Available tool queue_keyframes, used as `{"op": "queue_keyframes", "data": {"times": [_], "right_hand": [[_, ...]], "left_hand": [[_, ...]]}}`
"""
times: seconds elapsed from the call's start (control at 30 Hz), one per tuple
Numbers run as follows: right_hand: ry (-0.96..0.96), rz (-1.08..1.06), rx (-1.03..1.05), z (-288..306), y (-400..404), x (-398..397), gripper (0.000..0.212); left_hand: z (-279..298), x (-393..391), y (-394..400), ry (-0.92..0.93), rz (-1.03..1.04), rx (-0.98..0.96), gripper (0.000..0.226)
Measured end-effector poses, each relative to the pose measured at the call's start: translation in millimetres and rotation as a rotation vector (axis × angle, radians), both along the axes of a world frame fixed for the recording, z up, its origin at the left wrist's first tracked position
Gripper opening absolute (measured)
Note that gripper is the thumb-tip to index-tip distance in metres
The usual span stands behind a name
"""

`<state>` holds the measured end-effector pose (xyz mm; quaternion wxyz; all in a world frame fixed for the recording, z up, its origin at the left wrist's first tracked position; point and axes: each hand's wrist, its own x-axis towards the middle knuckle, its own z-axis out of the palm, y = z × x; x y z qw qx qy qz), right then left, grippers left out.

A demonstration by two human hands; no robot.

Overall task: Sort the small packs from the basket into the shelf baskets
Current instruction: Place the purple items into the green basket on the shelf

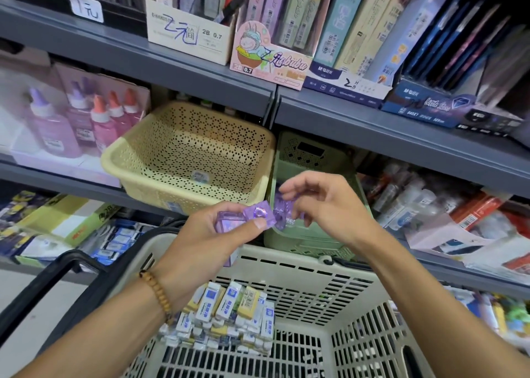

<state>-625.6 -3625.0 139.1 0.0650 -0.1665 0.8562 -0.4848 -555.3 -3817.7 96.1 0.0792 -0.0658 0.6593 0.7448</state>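
Head camera: left hand (212, 231) grips glossy translucent purple packs (259, 214); right hand (324, 205) pinches another above the pale green slotted shelf basket (301, 240), beside a cream perforated one (186, 154).

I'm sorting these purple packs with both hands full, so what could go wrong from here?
1. The left hand grips several small translucent purple packs at once; one could slip into the beige slotted shopping basket among the white-and-yellow erasers.
2. The right hand pinches a pack above the green shelf basket, close to the perforated yellow shelf basket; it may land in the wrong one.
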Motion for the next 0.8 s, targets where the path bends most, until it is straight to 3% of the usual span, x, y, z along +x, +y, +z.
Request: {"op": "queue_keyframes", "data": {"times": [0.07,0.23,0.37,0.43,0.6,0.8], "right_hand": [[-0.052,0.125,-0.036,14,-4,19,0.038],[0.069,0.204,0.249,17,-16,34,0.021],[0.076,0.057,0.228,16,9,15,0.023],[0.044,-0.074,0.323,11,30,-3,0.024],[-0.006,-0.092,0.677,-19,44,-30,0.026],[-0.045,-0.052,0.709,-42,31,-45,0.029]], "left_hand": [[0,-1,1,-0.013,-0.006,-0.005,0.022],[3,2,6,0.01,-0.067,0.009,0.033],[5,3,6,-0.031,-0.058,0.042,0.052],[6,2,6,-0.104,-0.068,0.101,0.057],[13,1,4,-0.216,-0.107,0.366,0.025],[11,1,8,-0.179,-0.098,0.313,0.027]]}}
